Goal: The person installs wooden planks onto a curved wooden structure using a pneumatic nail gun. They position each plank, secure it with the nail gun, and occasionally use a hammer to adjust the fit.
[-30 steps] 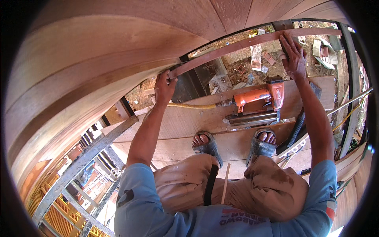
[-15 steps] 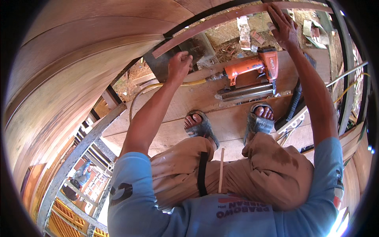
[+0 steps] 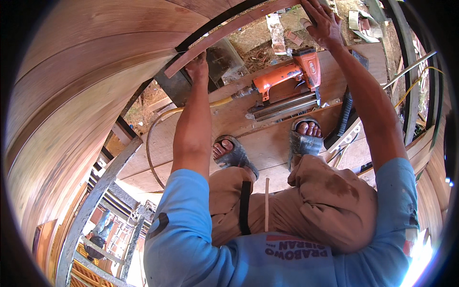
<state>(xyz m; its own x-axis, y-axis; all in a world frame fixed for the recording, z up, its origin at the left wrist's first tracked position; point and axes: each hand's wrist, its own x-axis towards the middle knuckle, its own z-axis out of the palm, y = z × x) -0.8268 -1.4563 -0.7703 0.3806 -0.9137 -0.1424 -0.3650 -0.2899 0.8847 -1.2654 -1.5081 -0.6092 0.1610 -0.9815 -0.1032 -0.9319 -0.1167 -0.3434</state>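
A long narrow wooden strip (image 3: 229,28) runs along the lower edge of the curved board wall (image 3: 95,43) at the top. My left hand (image 3: 197,69) is at the strip's left end, its fingertips hidden by the wood. My right hand (image 3: 323,29) reaches to the strip's right part, fingers stretched out against it. Between my arms an orange pneumatic nail gun (image 3: 279,79) lies on the planks (image 3: 186,138), joined to a yellow hose (image 3: 215,103). My sandaled feet (image 3: 306,136) stand just below it. A thin light stick (image 3: 267,203) lies over my trousers.
Metal scaffold bars (image 3: 95,191) slope down at the left, with another person (image 3: 100,225) small beyond them. Dark uprights (image 3: 409,71), a pale rod (image 3: 406,69) and a black corrugated hose (image 3: 345,117) are on the right. Scraps (image 3: 363,26) lie on the ground below.
My left hand came off the strip half a second ago and is now back against its end. The view has shifted, so strip, nail gun and right hand appear higher and further left.
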